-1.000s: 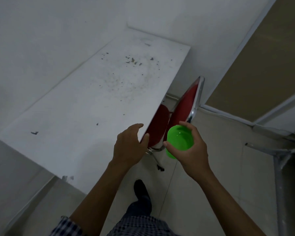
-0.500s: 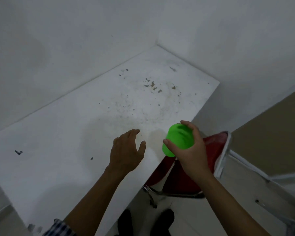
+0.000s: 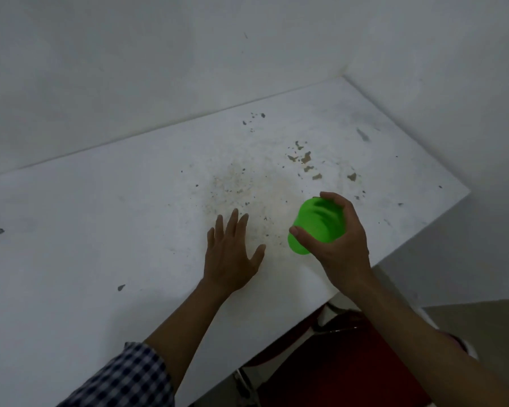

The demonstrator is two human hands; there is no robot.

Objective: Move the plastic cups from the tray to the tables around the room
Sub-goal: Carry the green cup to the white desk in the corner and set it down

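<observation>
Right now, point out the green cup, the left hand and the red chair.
green cup [image 3: 316,223]: head view, on its ribbed side wall.
left hand [image 3: 229,254]: head view, on its back.
red chair [image 3: 350,362]: head view, on its seat.

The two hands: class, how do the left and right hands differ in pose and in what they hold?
The left hand is open, fingers spread flat over the white table, holding nothing; the right hand curls around a green cup. The left is palm-down; the right grips sideways. Both are over the table.
</observation>
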